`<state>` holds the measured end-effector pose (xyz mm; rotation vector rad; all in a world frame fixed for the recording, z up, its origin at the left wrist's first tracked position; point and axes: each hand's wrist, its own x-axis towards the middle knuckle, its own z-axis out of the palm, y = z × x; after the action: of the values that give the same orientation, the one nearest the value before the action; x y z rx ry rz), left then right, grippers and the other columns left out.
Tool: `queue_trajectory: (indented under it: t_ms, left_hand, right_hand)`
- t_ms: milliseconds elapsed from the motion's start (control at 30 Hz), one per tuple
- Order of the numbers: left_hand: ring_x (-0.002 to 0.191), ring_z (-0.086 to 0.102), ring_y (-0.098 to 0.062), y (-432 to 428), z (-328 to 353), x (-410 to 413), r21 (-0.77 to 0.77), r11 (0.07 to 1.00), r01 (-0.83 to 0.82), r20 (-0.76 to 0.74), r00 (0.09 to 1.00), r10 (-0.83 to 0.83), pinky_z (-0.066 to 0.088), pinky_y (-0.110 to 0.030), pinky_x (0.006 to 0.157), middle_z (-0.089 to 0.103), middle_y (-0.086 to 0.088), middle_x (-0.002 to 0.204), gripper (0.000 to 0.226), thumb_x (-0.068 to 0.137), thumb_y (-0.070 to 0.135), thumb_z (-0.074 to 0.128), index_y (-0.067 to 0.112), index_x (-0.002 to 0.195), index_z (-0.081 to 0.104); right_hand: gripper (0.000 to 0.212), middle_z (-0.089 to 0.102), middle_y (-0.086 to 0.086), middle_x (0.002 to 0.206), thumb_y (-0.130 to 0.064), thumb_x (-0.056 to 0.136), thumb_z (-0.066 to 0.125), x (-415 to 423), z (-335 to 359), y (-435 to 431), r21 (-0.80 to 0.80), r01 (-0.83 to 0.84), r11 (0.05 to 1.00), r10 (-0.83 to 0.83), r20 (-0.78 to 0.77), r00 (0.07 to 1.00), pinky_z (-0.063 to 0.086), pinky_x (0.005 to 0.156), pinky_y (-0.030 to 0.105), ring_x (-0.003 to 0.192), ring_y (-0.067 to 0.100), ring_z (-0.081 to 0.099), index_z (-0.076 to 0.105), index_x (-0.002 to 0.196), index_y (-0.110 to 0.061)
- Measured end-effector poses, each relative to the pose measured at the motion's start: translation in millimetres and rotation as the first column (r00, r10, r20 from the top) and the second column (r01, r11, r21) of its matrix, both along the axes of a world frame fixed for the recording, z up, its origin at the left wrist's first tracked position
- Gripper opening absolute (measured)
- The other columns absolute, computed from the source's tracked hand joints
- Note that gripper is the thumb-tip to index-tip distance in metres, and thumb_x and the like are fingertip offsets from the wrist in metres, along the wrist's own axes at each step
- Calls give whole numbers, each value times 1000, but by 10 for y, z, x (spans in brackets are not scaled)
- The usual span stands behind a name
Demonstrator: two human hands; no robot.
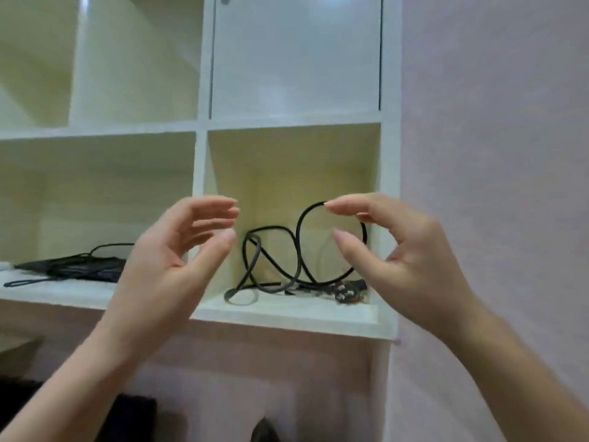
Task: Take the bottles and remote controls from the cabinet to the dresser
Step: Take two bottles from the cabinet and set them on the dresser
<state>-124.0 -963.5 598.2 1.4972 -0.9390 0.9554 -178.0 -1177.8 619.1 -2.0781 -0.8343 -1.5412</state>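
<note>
A white wall cabinet (200,173) with open cubbies fills the view. My left hand (178,247) and my right hand (404,253) are raised side by side in front of the lower right cubby, palms facing each other, fingers loosely bent and holding nothing. Between them, inside that cubby, lies a tangled black power cable (287,260) with its plug at the right. I see no bottle or remote control in any cubby. The dresser is out of view.
The lower left cubby holds a flat black bundle with cords (76,266). A closed white door (296,55) covers the upper right cubby. A pale pink wall (494,154) runs along the right. Dark objects (134,419) sit below the cabinet.
</note>
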Motion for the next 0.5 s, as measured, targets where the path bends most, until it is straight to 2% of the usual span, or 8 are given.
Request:
queue_trajectory:
  t_ms: [100, 167, 200, 267, 333, 400, 500]
  left_hand:
    - [102, 61, 2, -73, 545, 48, -34, 998, -60, 131, 989, 64, 47, -13, 90, 67, 16, 100, 23, 75, 28, 57, 42, 93, 57]
    - [105, 57, 2, -94, 858, 137, -26, 990, -140, 183, 973, 143, 41, -18, 96, 61, 21, 105, 25, 75, 29, 53, 42, 96, 54]
    - [107, 55, -2, -94, 996, 199, -17, 981, -195, 190, 962, 194, 37, -19, 96, 60, 17, 108, 29, 74, 29, 51, 38, 101, 55]
    - [114, 50, -9, -74, 1231, 375, 1, 948, -319, 175, 933, 314, 33, -20, 94, 56, 5, 122, 42, 75, 29, 50, 25, 117, 54]
    - [123, 44, -15, -47, 1419, 562, 21, 919, -393, 120, 914, 388, 32, -22, 95, 49, -2, 134, 46, 83, 22, 53, 16, 129, 47]
    - [129, 40, -19, -32, 1555, 742, 44, 909, -415, 58, 909, 412, 32, -29, 102, 42, -6, 140, 49, 87, 15, 52, 13, 134, 40]
    - [133, 35, -23, -24, 1737, 976, 53, 915, -399, -16, 916, 400, 29, -36, 111, 33, -9, 145, 54, 88, 17, 50, 12, 139, 33]
  right_hand:
    - [23, 62, -13, 95, -13, 80, 62, 76, 490, 52, 4, 40, 999, -40, 163, 986, 37, 87, -2, 99, 0, 56, 68, 102, -12]
    - [23, 64, -11, 95, -15, 79, 61, 139, 794, 100, 2, 78, 997, -76, 233, 969, 38, 87, 4, 97, 4, 59, 68, 101, -12]
    - [24, 65, -9, 96, -16, 79, 59, 183, 937, 126, -4, 109, 994, -105, 248, 963, 40, 88, 9, 98, 7, 60, 68, 102, -13]
    - [25, 68, -4, 103, -18, 81, 58, 296, 1193, 177, -22, 186, 982, -176, 235, 956, 46, 90, 25, 104, 14, 59, 66, 105, -14]
    - [27, 65, -2, 111, -18, 85, 57, 432, 1405, 228, -34, 262, 965, -252, 171, 952, 47, 93, 35, 112, 15, 55, 63, 112, -17]
    - [31, 61, -3, 119, -19, 87, 54, 595, 1579, 284, -48, 318, 947, -312, 99, 945, 45, 96, 35, 118, 13, 49, 58, 119, -19]
    - [37, 55, -2, 128, -19, 87, 52, 876, 1816, 394, -57, 351, 935, -349, 45, 936, 42, 98, 34, 122, 14, 45, 53, 124, -20]
